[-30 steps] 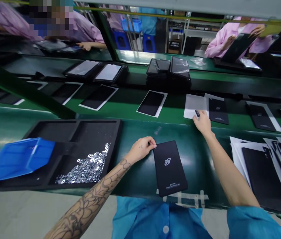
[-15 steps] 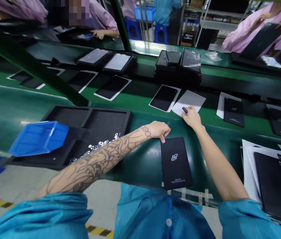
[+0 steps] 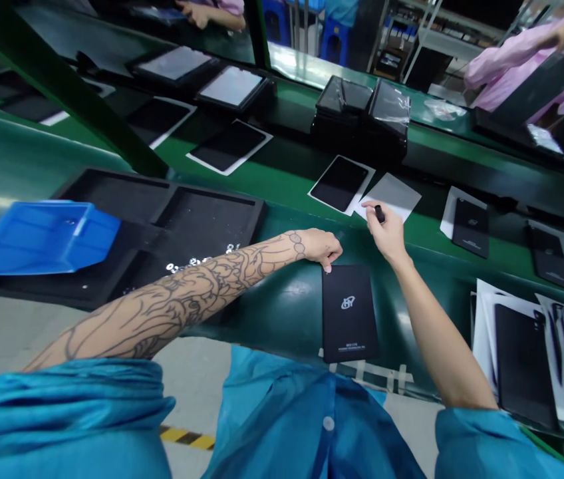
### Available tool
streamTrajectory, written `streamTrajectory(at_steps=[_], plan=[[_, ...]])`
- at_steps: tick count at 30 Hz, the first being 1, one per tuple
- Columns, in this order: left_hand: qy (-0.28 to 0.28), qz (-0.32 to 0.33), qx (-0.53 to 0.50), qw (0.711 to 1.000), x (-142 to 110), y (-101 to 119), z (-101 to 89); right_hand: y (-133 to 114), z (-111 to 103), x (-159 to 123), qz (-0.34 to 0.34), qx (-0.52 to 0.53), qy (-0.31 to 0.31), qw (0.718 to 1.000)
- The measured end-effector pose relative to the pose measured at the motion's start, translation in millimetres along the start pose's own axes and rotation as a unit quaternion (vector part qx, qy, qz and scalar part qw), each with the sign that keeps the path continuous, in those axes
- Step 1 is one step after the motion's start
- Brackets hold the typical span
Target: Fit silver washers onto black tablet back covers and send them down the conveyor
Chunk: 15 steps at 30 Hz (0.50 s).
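A black tablet back cover point(image 3: 349, 326) with a pale logo lies flat on the green bench in front of me. My left hand point(image 3: 322, 248) is closed at its upper left corner, the thumb tip touching that corner; whether a small part sits under the fingers is hidden. Closed around a short black pen-like stick point(image 3: 379, 213) is my right hand point(image 3: 388, 234), above the bench by the near edge of a white sheet point(image 3: 396, 196). Only the stick's blunt end shows. Left of my tattooed forearm, small shiny ring-like parts point(image 3: 202, 261) lie in a black divided tray point(image 3: 212, 229).
A blue bin point(image 3: 45, 237) rests on the tray's left part. Dark panels on white sheets point(image 3: 340, 183) line the green belt. Stacked covers with paper point(image 3: 524, 359) stand at right. Black stacks point(image 3: 362, 126) sit beyond the belt; a co-worker in pink point(image 3: 516, 66) handles a dark panel.
My view has shifted a little. My right hand has drawn slightly back from the white sheet, and the stick's end has turned. My left hand stays at the cover's corner.
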<state>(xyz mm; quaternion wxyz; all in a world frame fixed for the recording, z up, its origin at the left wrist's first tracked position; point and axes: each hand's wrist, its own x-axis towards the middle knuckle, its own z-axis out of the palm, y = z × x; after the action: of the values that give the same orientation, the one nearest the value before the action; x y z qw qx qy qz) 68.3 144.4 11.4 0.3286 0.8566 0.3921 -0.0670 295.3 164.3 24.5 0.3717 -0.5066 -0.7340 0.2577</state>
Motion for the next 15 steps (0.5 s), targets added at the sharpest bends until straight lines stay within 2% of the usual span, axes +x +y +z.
streamTrajectory(at_steps=[2, 4, 5, 7, 9, 11, 12, 13, 15], plan=[[0.012, 0.004, -0.033, 0.999, -7.9, -1.5, 1.5, -27.3, 10.7, -15.1, 0.005, 0.172, -0.01, 0.985], [0.038, 0.03, -0.081, 0.996, -19.7, -1.1, 5.9, -50.2, 23.0, -31.7, 0.022, 0.307, -0.023, 0.951], [0.07, 0.05, -0.11, 0.99, -28.5, -0.2, 10.0, -59.1, 29.2, -40.2, 0.033, 0.352, -0.024, 0.935], [0.198, 0.067, -0.169, 0.963, -53.8, 2.0, 22.9, -71.7, 41.1, -56.0, 0.05, 0.405, -0.01, 0.913], [0.377, 0.011, -0.202, 0.904, -89.9, 2.9, 41.1, -77.9, 52.5, -67.8, 0.063, 0.422, -0.003, 0.904], [0.521, -0.108, -0.175, 0.828, -133.3, -0.4, 61.7, -79.1, 63.6, -74.3, 0.069, 0.426, -0.015, 0.902], [0.558, -0.159, -0.134, 0.803, -155.5, -4.2, 71.8, -78.3, 69.0, -75.6, 0.069, 0.426, -0.027, 0.902], [0.569, -0.198, -0.086, 0.793, -176.6, -9.3, 81.2, -77.0, 74.0, -75.7, 0.068, 0.424, -0.037, 0.902], [0.561, -0.245, -0.009, 0.791, -211.9, -22.5, 97.2, -73.1, 82.8, -74.1, 0.069, 0.42, -0.054, 0.903]])
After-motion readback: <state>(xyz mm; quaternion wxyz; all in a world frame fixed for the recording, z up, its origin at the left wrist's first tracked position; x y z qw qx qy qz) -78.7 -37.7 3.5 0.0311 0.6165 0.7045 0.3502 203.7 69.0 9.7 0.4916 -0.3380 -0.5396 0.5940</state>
